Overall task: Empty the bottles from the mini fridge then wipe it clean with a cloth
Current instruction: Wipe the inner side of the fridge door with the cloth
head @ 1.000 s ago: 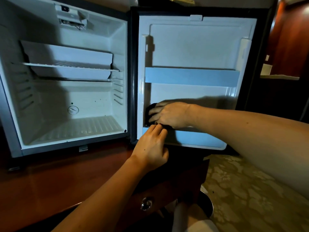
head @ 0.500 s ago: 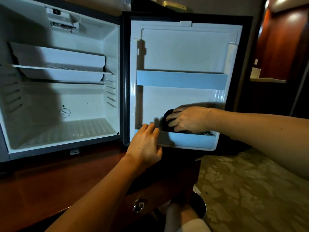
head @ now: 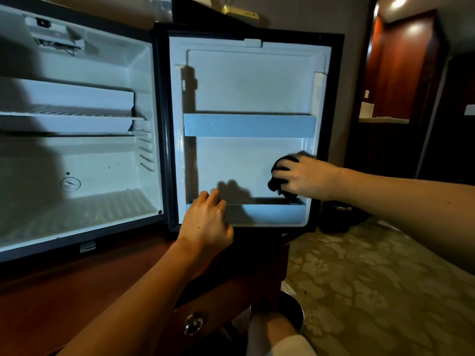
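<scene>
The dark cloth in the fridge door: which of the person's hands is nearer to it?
Right. The right hand grips the dark cloth against the door's inner right side; the left hand rests apart on the lower door shelf.

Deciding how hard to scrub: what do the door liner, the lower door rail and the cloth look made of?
Door liner: likely moulded white plastic, smooth with a slight sheen.
Lower door rail: looks like pale bluish plastic, flat, matte.
Cloth: dark, soft bunched fabric, gripped by the right hand; the weave is too dark to tell.
</scene>
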Tool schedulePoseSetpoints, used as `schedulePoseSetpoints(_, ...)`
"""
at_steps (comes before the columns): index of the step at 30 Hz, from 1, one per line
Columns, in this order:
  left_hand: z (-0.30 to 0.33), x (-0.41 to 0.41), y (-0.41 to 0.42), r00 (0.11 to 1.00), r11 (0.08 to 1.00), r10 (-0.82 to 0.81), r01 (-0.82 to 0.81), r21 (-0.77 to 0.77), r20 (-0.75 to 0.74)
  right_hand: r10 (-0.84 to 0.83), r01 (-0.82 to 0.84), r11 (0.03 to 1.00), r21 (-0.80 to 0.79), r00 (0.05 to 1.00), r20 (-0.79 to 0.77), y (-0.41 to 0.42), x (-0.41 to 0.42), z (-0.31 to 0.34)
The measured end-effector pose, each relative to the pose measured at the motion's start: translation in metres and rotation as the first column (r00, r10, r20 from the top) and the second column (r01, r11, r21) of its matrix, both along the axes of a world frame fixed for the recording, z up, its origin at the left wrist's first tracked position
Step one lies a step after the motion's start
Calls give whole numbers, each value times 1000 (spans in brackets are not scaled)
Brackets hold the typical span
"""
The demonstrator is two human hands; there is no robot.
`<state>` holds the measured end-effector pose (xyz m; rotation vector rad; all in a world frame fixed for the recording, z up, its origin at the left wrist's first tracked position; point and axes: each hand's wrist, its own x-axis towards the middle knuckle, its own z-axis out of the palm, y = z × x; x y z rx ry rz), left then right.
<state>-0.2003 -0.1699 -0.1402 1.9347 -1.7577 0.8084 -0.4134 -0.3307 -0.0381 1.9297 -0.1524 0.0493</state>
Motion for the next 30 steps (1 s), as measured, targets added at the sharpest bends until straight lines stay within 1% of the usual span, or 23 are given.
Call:
schedulePoseSetpoints(4,0,0,-3,1000,1000,6,-6,-25,5,-82,81,997,11,975,207,9,5,-5)
schedulePoseSetpoints(8,-1,-3,-4,999,998,3,0,-67,34,-155,129,986,105,936,315,20,13,-5)
schedulePoseSetpoints(10,-4,-2,-6,999,996,13,-10,-85,36,-162,76,970,229,909,383,23,15,-6)
schedulePoseSetpoints(12,-5,-5,-8,999,995,36,-35,-98,8,-213,-15,902,432,854,475,28,15,-4)
schedulePoseSetpoints(15,0,-17,-7,993,990,105,-109,-84,-56,-326,-207,720,662,741,587,32,16,-2)
schedulePoseSetpoints(17,3,-24,-8,985,986,136,-145,-86,-108,-468,-319,547,774,650,599,35,19,0)
schedulePoseSetpoints(18,6,-27,-8,984,985,110,-127,-119,-141,-548,-384,447,808,597,586,38,21,1)
schedulePoseSetpoints(19,8,-31,-9,982,983,50,-80,-164,-183,-625,-458,337,823,545,559,40,23,3)
schedulePoseSetpoints(20,9,-35,-11,968,980,-37,-13,-200,-246,-691,-528,226,819,505,517,43,24,4)
schedulePoseSetpoints(21,11,-40,-13,928,974,-142,69,-218,-344,-737,-591,128,797,481,474,45,25,4)
schedulePoseSetpoints(22,14,-45,-15,855,959,-251,157,-235,-454,-764,-653,45,756,465,447,49,26,3)
schedulePoseSetpoints(23,18,-52,-16,759,935,-346,235,-264,-552,-781,-714,-31,700,454,429,52,28,1)
schedulePoseSetpoints(24,21,-58,-19,664,908,-419,290,-303,-619,-793,-771,-105,628,446,415,57,30,-1)
schedulePoseSetpoints(25,26,-64,-20,592,884,-467,326,-334,-657,-801,-822,-178,541,440,405,63,32,-2)
schedulePoseSetpoints(26,31,-69,-20,542,865,-501,348,-362,-675,-805,-851,-242,466,445,393,68,34,-4)
schedulePoseSetpoints(27,35,-73,-21,510,849,-527,359,-389,-680,-801,-865,-291,408,454,391,71,35,-5)
schedulePoseSetpoints(28,38,-76,-21,491,834,-550,362,-416,-676,-793,-868,-315,383,463,397,73,36,-6)
schedulePoseSetpoints(30,41,-79,-21,480,821,-571,355,-448,-666,-780,-860,-319,398,477,406,79,32,-5)
